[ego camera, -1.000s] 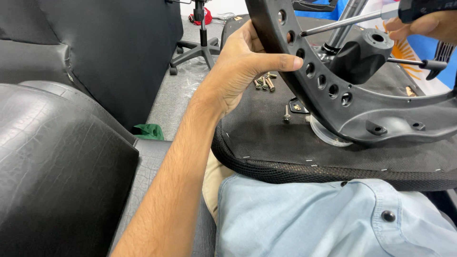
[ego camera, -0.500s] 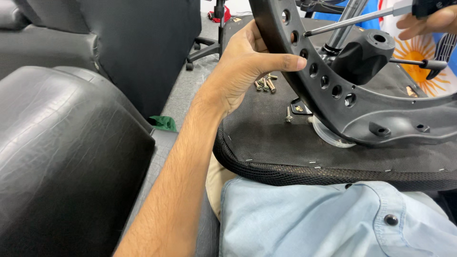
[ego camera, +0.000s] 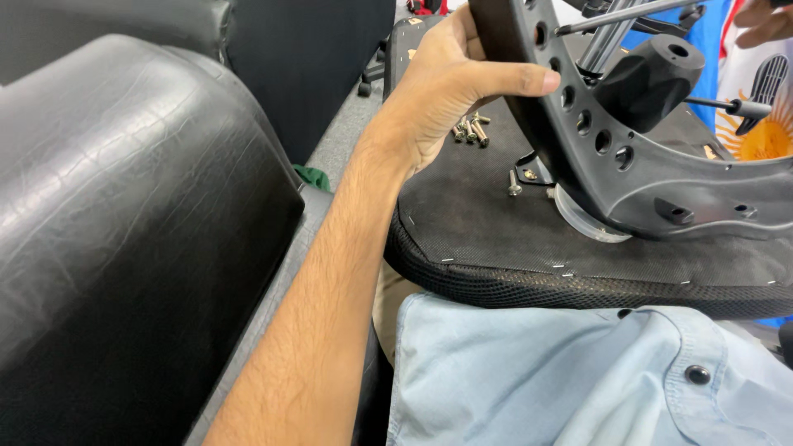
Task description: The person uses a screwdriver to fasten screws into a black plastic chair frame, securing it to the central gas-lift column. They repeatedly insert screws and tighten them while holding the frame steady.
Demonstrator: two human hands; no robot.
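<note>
On the upturned seat pad (ego camera: 496,239) across the person's lap, a black chair base (ego camera: 628,177) stands tilted, its lower arm resting along the pad's right half and its upper arm rising toward the top edge of the view. The left hand (ego camera: 450,99) wraps that rising arm (ego camera: 516,49), fingers curled behind it and the thumb (ego camera: 512,80) laid flat across its front face, just by the row of round holes. At the top right corner, the right hand (ego camera: 764,21) is mostly cut off; whether it grips anything cannot be told, though a thin metal rod (ego camera: 619,15) runs from that side toward the arm.

The base's long axis runs from the pad's right edge up and left to the gripped arm, with the central hub (ego camera: 652,70) opening up and to the right.

Loose screws (ego camera: 471,130) lie near the pad's far left corner, with another screw (ego camera: 514,183) and a small bracket (ego camera: 533,172) just beside the base's white caster socket (ego camera: 582,223). I judge the risk to be the base slipping or rocking on the padded surface, since only one hand steadies it; that could knock the screws off the pad's left edge onto the floor.
</note>
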